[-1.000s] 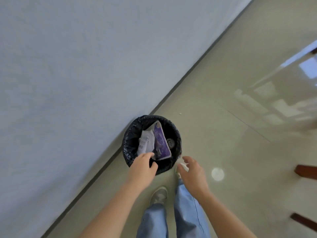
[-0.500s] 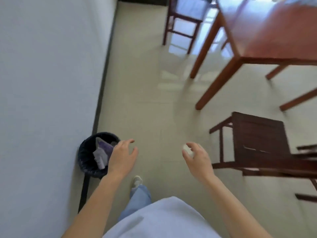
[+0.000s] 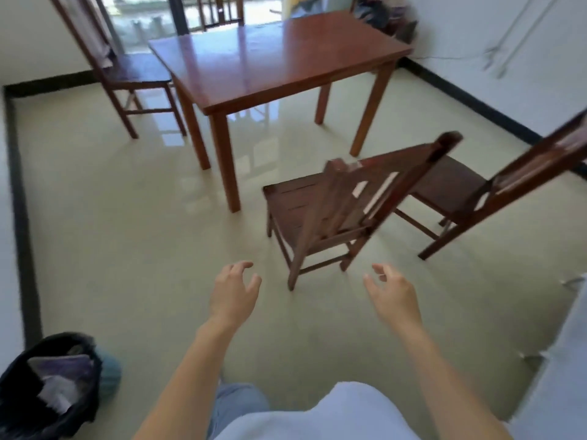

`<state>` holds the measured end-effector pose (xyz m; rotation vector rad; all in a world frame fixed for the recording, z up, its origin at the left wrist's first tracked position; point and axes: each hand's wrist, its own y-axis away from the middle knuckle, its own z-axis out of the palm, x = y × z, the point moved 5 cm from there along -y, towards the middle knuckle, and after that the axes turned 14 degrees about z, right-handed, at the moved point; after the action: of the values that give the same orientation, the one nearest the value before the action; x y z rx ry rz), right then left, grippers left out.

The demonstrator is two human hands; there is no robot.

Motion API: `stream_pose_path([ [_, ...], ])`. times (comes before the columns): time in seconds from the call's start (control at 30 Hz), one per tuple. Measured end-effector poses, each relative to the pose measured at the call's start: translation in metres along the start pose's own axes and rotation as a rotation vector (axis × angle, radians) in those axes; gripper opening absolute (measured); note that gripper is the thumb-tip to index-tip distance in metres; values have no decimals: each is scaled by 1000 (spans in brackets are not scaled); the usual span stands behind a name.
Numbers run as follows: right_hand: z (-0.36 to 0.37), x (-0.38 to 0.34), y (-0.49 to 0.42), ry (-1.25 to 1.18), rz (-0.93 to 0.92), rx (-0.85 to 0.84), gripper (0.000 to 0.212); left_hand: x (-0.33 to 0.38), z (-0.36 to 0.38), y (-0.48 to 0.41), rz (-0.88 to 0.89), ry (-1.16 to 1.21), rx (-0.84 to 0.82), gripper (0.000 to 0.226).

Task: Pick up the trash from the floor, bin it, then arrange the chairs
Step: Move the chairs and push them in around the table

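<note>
A black-lined bin (image 3: 19, 385) sits at the lower left with a purple wrapper (image 3: 68, 365) and crumpled white paper (image 3: 55, 396) inside. A dark wooden chair (image 3: 327, 211) stands just ahead, its back towards me, away from the reddish wooden table (image 3: 273, 55). A second chair (image 3: 482, 188) stands to its right, a third (image 3: 127, 71) at the table's left side. My left hand (image 3: 233, 292) and right hand (image 3: 392, 292) hover empty with loosely curled fingers, short of the nearest chair.
A fourth chair (image 3: 219, 11) stands behind the table by the glass doors. White walls with a black skirting (image 3: 19, 201) run along left and right. A white surface (image 3: 559, 369) juts in at the lower right. Beige tiled floor (image 3: 127, 233) lies open to the left.
The view has swung from the bin by the wall round to the table and chairs. The small white bit seen at my right fingertips earlier is gone. Both hands have risen forward.
</note>
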<state>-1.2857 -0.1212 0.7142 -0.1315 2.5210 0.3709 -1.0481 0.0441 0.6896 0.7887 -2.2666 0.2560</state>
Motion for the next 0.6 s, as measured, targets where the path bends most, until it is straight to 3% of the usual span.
stream_pose_path([
  [0.13, -63, 46, -31, -55, 55, 72, 34, 72, 41, -22, 69, 20, -18, 33],
  [0.27, -94, 58, -81, -81, 66, 103, 34, 122, 46, -64, 126, 30, 79, 35],
  [0.43, -114, 26, -157, -40, -83, 111, 35, 158, 33, -124, 148, 50, 331, 40],
  [0.6, -136, -19, -234, 17, -256, 162, 41, 191, 43, -179, 192, 4, 366, 41],
])
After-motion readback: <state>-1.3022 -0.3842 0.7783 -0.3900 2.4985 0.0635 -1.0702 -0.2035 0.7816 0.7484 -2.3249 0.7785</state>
